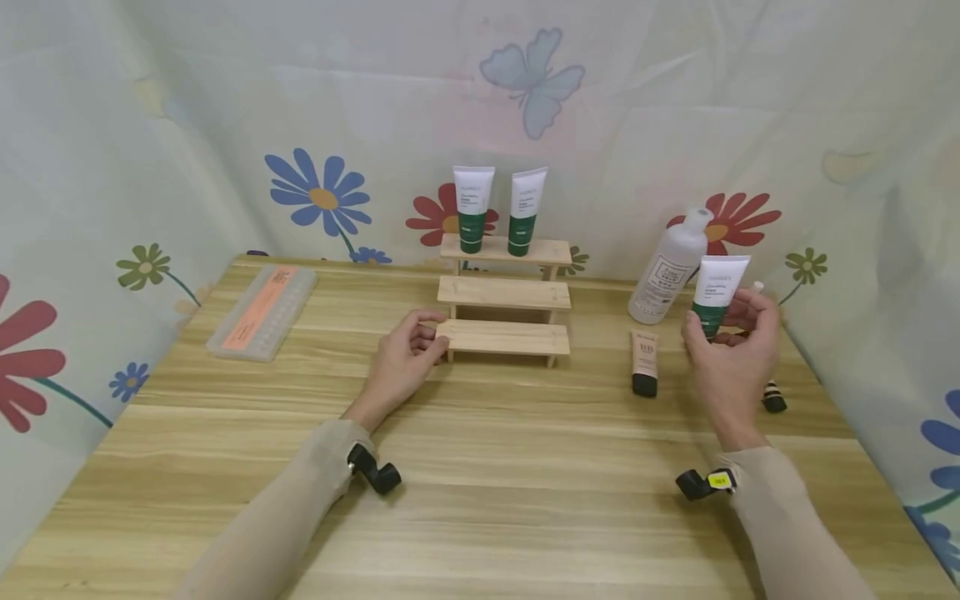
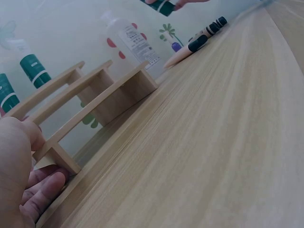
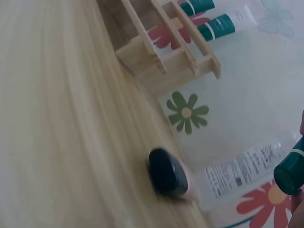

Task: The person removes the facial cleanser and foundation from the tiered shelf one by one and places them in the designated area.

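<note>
My left hand pinches the left end of the lowest step of a three-step wooden stand. In the left wrist view the thumb lies over the step's end and the fingers curl beneath it. Two white-and-green tubes, one on the left and one on the right, stand caps down on the top step. Over at the right, my right hand holds a third white-and-green tube between thumb and fingers, cap downward. Its green cap shows at the edge of the right wrist view, above the table.
A clear bottle stands behind the held tube. The beige BB cream tube lies in front of it, and a black-capped item is partly hidden by my right hand. A flat translucent case lies at the left. Flowered cloth hangs behind the table.
</note>
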`<state>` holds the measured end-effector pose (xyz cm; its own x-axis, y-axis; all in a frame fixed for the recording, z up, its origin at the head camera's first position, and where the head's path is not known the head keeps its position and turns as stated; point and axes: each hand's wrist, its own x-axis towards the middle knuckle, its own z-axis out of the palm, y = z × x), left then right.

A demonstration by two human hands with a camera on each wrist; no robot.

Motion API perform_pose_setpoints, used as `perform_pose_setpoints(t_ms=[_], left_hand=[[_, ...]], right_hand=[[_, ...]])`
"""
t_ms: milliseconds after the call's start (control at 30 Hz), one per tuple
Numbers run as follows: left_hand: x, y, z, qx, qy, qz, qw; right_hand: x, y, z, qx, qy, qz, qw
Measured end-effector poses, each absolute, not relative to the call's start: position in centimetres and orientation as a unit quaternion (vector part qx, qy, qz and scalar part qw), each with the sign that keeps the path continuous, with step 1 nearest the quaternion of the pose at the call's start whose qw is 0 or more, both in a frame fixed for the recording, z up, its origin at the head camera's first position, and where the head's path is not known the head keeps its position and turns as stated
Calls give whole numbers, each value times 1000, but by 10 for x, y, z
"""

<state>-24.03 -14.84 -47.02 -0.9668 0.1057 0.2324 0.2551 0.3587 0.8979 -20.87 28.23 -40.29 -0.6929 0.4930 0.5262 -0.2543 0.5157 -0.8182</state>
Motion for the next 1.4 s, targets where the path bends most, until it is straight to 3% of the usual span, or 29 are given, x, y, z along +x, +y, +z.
perform_pose_setpoints(t_ms=[567, 1133, 1400], left_hand=[[-242, -150, -471, -111, -816, -563, 64], [-242, -149, -472, -110, -824, -552, 63], [-242, -149, -471, -109, -823, -554, 63]], right_hand=[[-158, 339, -417, -133, -790, 470, 370], [-94, 385, -436, -215, -822, 435, 298], [-74, 393, -438, -257, -863, 369, 230]])
